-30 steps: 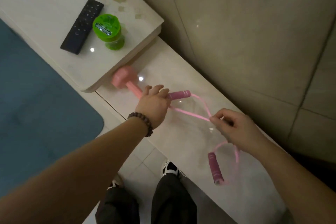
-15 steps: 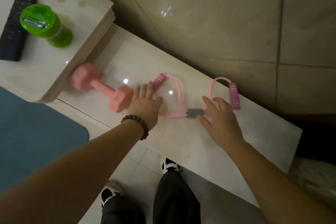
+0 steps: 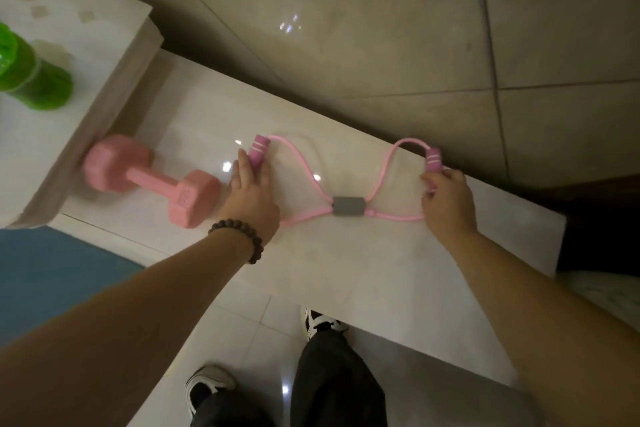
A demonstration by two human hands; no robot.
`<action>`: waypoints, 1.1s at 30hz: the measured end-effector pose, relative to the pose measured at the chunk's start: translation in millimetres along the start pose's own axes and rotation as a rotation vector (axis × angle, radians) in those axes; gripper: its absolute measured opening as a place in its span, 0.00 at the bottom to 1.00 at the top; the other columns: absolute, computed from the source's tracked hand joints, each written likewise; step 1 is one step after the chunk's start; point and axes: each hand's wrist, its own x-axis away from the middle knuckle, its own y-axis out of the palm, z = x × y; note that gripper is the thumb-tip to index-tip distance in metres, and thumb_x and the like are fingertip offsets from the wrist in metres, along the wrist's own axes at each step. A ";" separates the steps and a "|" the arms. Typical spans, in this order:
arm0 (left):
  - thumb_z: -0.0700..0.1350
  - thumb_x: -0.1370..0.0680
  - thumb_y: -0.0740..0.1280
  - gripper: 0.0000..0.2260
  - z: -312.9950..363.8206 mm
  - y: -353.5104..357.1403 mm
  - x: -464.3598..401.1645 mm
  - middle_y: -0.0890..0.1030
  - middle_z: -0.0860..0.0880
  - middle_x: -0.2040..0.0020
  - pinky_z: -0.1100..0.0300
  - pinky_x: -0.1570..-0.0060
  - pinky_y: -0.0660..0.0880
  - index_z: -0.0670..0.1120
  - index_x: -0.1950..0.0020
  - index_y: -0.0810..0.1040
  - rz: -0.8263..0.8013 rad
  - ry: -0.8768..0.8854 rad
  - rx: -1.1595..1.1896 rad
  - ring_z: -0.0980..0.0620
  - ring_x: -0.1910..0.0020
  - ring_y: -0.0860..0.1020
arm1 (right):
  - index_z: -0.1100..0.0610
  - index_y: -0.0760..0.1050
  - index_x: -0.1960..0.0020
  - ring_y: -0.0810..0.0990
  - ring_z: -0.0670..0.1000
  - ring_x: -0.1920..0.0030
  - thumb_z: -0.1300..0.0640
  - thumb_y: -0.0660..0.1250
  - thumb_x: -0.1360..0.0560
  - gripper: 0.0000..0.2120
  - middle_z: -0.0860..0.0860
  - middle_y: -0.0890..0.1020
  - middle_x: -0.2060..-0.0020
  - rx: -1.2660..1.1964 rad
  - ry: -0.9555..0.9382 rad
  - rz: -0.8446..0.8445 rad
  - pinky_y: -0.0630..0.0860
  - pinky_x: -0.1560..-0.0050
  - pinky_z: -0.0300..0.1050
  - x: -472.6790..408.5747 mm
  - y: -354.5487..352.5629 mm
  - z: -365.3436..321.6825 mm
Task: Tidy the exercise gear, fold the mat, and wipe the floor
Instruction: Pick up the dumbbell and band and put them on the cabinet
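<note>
A pink figure-eight resistance band (image 3: 347, 207) with a grey centre sleeve lies flat on the pale marble ledge (image 3: 381, 270). My left hand (image 3: 254, 196) rests on its left pink handle, fingers laid along it. My right hand (image 3: 446, 203) pinches the right pink handle near the ledge's back edge. A pink dumbbell (image 3: 152, 180) lies on the ledge just left of my left hand. A corner of the blue mat (image 3: 52, 274) shows on the floor at the left.
A green bottle (image 3: 27, 74) stands on the higher marble table (image 3: 86, 55) at the upper left. A tiled wall runs behind the ledge. My feet stand on the white tiled floor (image 3: 249, 329) below the ledge.
The band went from hanging in my hands to lying spread flat on the ledge. Both hands moved outward onto its two handles. The view shifted right, and the remote left the frame.
</note>
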 end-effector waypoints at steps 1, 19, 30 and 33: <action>0.35 0.22 0.58 0.37 1.6 -0.9 2.0 0.35 0.38 0.23 0.46 0.25 0.56 0.45 0.21 0.38 0.007 -0.008 0.002 0.38 0.23 0.45 | 0.58 0.72 0.36 0.76 0.51 0.49 0.60 0.60 0.20 0.14 0.52 0.70 0.41 -0.062 0.070 0.046 0.74 0.55 0.30 6.1 -2.3 6.6; 0.45 0.21 0.57 0.26 9.2 -4.6 -32.6 0.45 0.37 0.22 0.41 0.35 0.64 0.50 0.23 0.54 0.106 0.036 -0.200 0.35 0.29 0.58 | 0.51 0.62 0.26 0.54 0.60 0.25 0.57 0.59 0.20 0.23 0.57 0.52 0.23 0.221 0.058 -0.002 0.71 0.34 0.54 58.2 17.1 67.6; 0.51 0.17 0.53 0.27 11.1 -76.8 33.8 0.52 0.44 0.21 0.46 0.24 0.52 0.48 0.21 0.47 0.108 0.126 -0.138 0.44 0.22 0.49 | 0.51 0.52 0.23 0.50 0.59 0.24 0.51 0.57 0.20 0.28 0.56 0.51 0.23 0.226 0.082 -0.005 0.66 0.31 0.53 97.7 -49.0 10.7; 0.53 0.18 0.54 0.28 11.4 -113.0 87.4 0.52 0.46 0.20 0.47 0.24 0.50 0.47 0.21 0.48 0.099 0.135 -0.153 0.46 0.22 0.48 | 0.51 0.54 0.23 0.51 0.58 0.24 0.50 0.57 0.20 0.27 0.55 0.52 0.23 0.205 0.093 0.022 0.64 0.29 0.51 140.9 -83.0 -20.9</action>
